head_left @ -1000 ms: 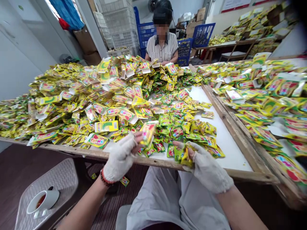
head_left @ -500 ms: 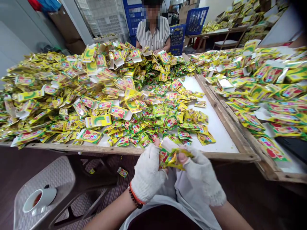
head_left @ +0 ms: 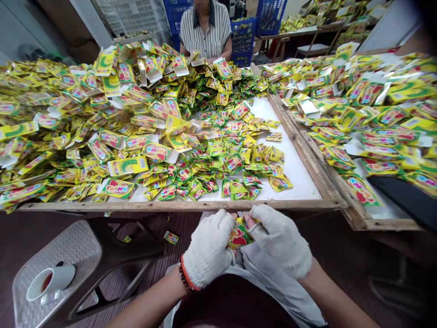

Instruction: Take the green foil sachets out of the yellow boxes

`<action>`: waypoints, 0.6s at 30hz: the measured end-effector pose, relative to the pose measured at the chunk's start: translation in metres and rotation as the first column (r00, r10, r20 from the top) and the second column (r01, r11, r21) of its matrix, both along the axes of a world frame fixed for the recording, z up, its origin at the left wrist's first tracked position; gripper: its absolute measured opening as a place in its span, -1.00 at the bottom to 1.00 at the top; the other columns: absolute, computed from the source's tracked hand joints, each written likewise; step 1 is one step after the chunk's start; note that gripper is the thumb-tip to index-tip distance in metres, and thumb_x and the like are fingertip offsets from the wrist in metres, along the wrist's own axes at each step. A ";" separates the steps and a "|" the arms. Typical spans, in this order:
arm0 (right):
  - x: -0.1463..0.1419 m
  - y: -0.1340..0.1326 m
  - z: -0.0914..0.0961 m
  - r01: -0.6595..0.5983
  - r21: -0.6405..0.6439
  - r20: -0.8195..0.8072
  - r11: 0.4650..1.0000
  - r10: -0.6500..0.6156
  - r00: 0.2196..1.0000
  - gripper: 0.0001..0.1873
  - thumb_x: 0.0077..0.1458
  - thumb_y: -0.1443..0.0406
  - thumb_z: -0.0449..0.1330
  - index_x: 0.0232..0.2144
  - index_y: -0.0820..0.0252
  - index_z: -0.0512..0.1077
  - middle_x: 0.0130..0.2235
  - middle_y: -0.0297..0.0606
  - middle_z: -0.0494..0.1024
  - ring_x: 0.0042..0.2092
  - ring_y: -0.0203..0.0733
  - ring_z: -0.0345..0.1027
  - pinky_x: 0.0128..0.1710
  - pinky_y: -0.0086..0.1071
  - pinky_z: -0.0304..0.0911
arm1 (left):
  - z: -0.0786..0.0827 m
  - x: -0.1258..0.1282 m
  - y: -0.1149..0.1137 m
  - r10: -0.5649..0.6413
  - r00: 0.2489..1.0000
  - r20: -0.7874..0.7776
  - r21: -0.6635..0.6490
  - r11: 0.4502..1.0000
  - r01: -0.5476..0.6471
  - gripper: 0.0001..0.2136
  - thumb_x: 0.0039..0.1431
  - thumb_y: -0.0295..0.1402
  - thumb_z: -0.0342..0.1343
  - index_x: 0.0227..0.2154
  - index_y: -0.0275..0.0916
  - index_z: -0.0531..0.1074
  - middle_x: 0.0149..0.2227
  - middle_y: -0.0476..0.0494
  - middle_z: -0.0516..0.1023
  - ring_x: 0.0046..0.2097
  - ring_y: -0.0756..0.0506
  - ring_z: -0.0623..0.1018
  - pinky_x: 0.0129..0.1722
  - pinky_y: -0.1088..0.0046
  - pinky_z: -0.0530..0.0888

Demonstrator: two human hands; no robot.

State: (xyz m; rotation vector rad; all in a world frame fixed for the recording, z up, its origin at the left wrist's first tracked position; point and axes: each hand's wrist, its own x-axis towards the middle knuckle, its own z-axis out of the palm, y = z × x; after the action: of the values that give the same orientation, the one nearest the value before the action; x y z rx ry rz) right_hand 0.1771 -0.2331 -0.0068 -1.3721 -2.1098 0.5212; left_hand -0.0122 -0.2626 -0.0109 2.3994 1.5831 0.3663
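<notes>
Just in front of the white table [head_left: 302,180], a small carton [head_left: 239,236] is held between the hands, its flat face printed yellow and green with a red shape; it is clasped from one side by the curled fingers of the left hand [head_left: 212,246]; its upper end is met by the bent fingers of the right hand [head_left: 282,241], though whether anything is pinched there cannot be told; both hands are covered by white knitted gloves [head_left: 203,264], fingertips left bare; beyond, the smooth tabletop is bordered by rough wooden strips [head_left: 136,206] and strewn with glossy, crinkled sachets [head_left: 194,184]; to the left, stiff oblong boxes [head_left: 128,166] are heaped among them; lower left, a white cup [head_left: 64,279] is borne by a textured stool [head_left: 71,241].
</notes>
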 end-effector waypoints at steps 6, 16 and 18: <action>-0.001 0.000 -0.003 -0.058 -0.040 -0.004 0.998 0.058 0.998 -0.79 0.21 0.27 0.02 -0.41 0.16 0.39 -0.35 -0.24 0.49 -0.28 -0.20 0.36 -0.22 -0.33 0.25 | -0.003 0.008 -0.001 0.008 1.000 -0.028 -0.016 1.000 -0.008 -0.40 -0.10 -0.34 0.18 0.08 -0.16 0.19 0.06 -0.22 0.32 0.03 -0.26 0.38 0.00 0.14 0.40; 0.022 -0.007 -0.001 -0.130 -0.378 -0.235 0.917 0.041 0.971 -0.73 0.15 0.26 0.11 -0.09 0.12 0.39 -0.07 -0.21 0.49 -0.05 -0.16 0.37 -0.01 -0.30 0.28 | 0.008 0.004 0.007 -0.082 0.989 -0.126 -0.055 0.996 0.075 -0.40 -0.05 -0.39 0.14 0.12 -0.12 0.19 -0.09 -0.15 0.37 -0.07 -0.22 0.37 -0.10 0.19 0.38; 0.022 -0.009 -0.002 -0.104 -0.313 -0.163 0.944 0.054 0.985 -0.79 0.12 0.31 0.11 -0.17 0.15 0.44 -0.11 -0.19 0.50 -0.07 -0.14 0.35 -0.01 -0.27 0.26 | 0.003 0.006 0.006 -0.114 0.983 -0.141 -0.065 0.992 0.105 -0.43 -0.04 -0.42 0.13 0.10 -0.15 0.21 -0.06 -0.17 0.36 -0.04 -0.22 0.36 -0.08 0.19 0.37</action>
State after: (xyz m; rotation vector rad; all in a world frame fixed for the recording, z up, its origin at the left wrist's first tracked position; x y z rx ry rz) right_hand 0.1993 -0.2425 -0.0087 -1.3715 -2.0233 1.0087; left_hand -0.0059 -0.2567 -0.0079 2.5057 1.4881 0.1272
